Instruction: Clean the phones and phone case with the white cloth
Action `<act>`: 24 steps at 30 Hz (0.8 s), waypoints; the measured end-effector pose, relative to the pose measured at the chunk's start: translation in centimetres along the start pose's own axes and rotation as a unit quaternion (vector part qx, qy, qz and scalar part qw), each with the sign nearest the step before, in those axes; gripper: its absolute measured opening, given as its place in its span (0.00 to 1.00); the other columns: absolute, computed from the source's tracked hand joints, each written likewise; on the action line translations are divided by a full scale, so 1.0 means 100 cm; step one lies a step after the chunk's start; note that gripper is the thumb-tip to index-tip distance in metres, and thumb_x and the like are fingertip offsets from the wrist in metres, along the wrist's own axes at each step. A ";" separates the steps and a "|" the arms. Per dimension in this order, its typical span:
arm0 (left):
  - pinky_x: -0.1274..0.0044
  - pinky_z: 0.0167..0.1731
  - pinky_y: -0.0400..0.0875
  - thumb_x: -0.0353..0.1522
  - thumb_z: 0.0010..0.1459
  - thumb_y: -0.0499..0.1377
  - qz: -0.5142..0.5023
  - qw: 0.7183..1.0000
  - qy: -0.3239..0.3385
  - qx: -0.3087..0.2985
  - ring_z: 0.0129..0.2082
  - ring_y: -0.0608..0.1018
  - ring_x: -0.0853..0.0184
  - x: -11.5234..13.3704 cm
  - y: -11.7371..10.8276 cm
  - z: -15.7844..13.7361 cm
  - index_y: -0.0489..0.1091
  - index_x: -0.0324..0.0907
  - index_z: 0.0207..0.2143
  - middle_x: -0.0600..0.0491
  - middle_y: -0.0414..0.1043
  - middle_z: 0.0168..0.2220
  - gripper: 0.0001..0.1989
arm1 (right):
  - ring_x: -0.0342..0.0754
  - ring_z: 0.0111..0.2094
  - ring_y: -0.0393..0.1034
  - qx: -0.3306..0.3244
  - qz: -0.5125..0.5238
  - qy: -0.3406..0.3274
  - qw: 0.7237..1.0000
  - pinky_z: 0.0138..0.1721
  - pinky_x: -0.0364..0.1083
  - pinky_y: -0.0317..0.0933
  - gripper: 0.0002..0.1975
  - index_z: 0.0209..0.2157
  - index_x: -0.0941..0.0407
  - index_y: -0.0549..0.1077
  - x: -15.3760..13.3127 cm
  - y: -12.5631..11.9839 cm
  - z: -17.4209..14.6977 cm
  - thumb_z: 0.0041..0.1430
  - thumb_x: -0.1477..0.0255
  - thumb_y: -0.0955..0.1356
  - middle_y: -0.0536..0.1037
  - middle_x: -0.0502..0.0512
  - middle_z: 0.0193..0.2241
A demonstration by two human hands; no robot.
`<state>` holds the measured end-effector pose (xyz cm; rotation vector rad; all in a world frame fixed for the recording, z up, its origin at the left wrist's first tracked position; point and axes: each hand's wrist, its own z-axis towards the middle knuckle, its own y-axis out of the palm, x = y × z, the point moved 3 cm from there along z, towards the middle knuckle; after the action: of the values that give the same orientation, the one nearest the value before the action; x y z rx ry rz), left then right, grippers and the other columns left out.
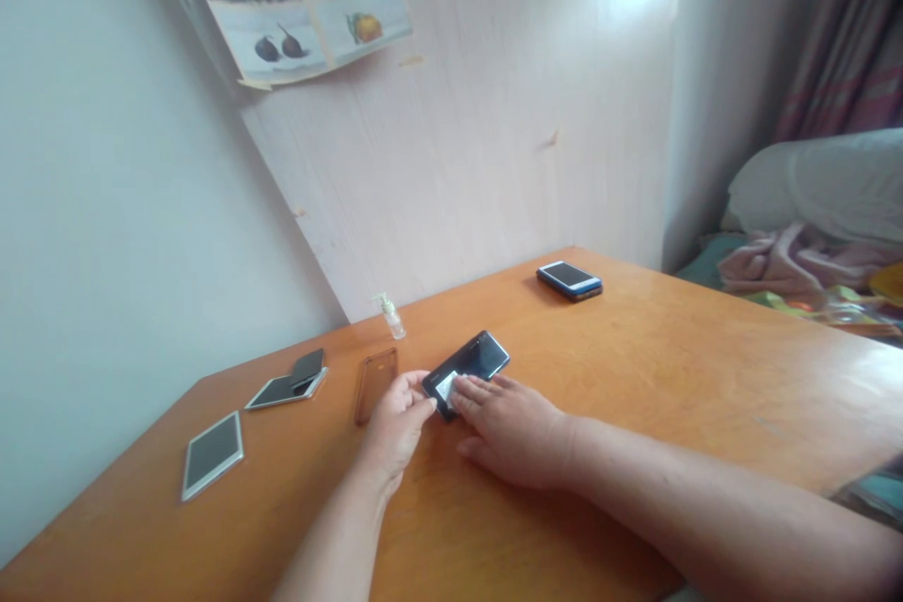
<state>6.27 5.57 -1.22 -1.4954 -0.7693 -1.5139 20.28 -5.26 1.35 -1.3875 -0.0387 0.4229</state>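
A dark, glossy phone lies at a slant near the middle of the table. My left hand grips its near left end between thumb and fingers. A small white square piece rests on the phone's surface; whether it is a label or a wipe I cannot make out. Over the edge of this piece my right hand lies flat, fingers stretched out and thumb apart. Just beyond my left hand is a clear brownish phone case, partly hidden by that hand.
Behind the case stands a small clear pump bottle. A white tablet-like device and another white device with a dark phone on it lie left. Stacked phones sit at the back right of the wooden table.
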 end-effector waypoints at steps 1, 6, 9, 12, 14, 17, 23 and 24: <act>0.76 0.41 0.64 0.31 0.47 0.63 0.003 1.000 0.000 0.000 0.34 0.75 0.67 0.000 0.000 0.000 0.69 0.41 0.45 0.55 0.74 0.30 0.20 | 0.62 0.64 0.53 0.001 -0.002 0.007 1.000 0.62 0.60 0.49 0.33 0.63 0.63 0.60 0.001 -0.001 0.000 0.62 0.59 0.63 0.58 0.69 0.64; 0.76 0.40 0.64 0.31 0.48 0.63 -0.003 1.000 -0.009 -0.009 0.34 0.75 0.66 -0.001 0.000 0.000 0.68 0.42 0.45 0.56 0.74 0.30 0.20 | 0.60 0.63 0.55 -0.014 0.009 -0.066 0.998 0.63 0.57 0.48 0.32 0.61 0.62 0.62 -0.009 -0.002 -0.002 0.62 0.57 0.62 0.62 0.67 0.62; 0.76 0.41 0.63 0.32 0.49 0.62 0.003 1.000 -0.006 -0.009 0.35 0.75 0.66 -0.002 -0.001 0.000 0.68 0.42 0.46 0.56 0.74 0.30 0.20 | 0.60 0.61 0.58 -0.007 0.004 -0.014 1.000 0.61 0.57 0.50 0.29 0.59 0.61 0.65 0.001 -0.006 0.001 0.63 0.58 0.61 0.64 0.67 0.61; 0.76 0.41 0.62 0.31 0.50 0.61 0.022 1.000 -0.004 -0.005 0.34 0.74 0.67 -0.003 -0.001 0.000 0.68 0.41 0.46 0.56 0.73 0.29 0.19 | 0.62 0.61 0.58 0.000 -0.008 0.088 0.996 0.61 0.58 0.51 0.28 0.58 0.63 0.66 0.019 -0.012 0.002 0.64 0.59 0.60 0.64 0.71 0.60; 0.76 0.41 0.62 0.31 0.50 0.61 0.026 1.000 -0.006 -0.007 0.33 0.74 0.67 -0.003 -0.001 0.000 0.68 0.41 0.46 0.56 0.73 0.30 0.19 | 0.62 0.62 0.57 0.000 -0.005 0.098 0.995 0.61 0.58 0.50 0.30 0.59 0.64 0.65 0.023 -0.013 0.001 0.62 0.58 0.61 0.62 0.72 0.61; 0.75 0.42 0.62 0.31 0.51 0.60 0.018 1.000 -0.004 -0.017 0.35 0.74 0.66 -0.004 -0.001 0.001 0.68 0.41 0.47 0.55 0.74 0.31 0.19 | 0.61 0.63 0.55 -0.009 0.017 0.019 1.000 0.61 0.56 0.51 0.32 0.61 0.62 0.62 0.017 -0.011 0.000 0.61 0.57 0.62 0.61 0.68 0.62; 0.76 0.41 0.62 0.31 0.50 0.61 0.025 1.000 -0.002 -0.009 0.34 0.74 0.67 -0.004 -0.002 0.001 0.68 0.41 0.46 0.56 0.73 0.30 0.19 | 0.62 0.61 0.59 0.016 0.009 0.097 0.995 0.60 0.59 0.52 0.28 0.58 0.60 0.65 0.032 -0.013 0.003 0.64 0.57 0.59 0.63 0.68 0.61; 0.76 0.41 0.61 0.31 0.50 0.61 0.027 1.000 -0.004 -0.008 0.33 0.73 0.67 -0.004 -0.002 0.001 0.68 0.41 0.46 0.56 0.73 0.30 0.18 | 0.62 0.61 0.58 0.022 0.006 0.123 0.992 0.60 0.60 0.51 0.28 0.58 0.60 0.65 0.037 -0.013 0.003 0.64 0.57 0.59 0.63 0.69 0.61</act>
<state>6.11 5.82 -1.61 -1.5235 -0.7176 -1.4783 23.92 -3.99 1.82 -1.3883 0.1795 0.2579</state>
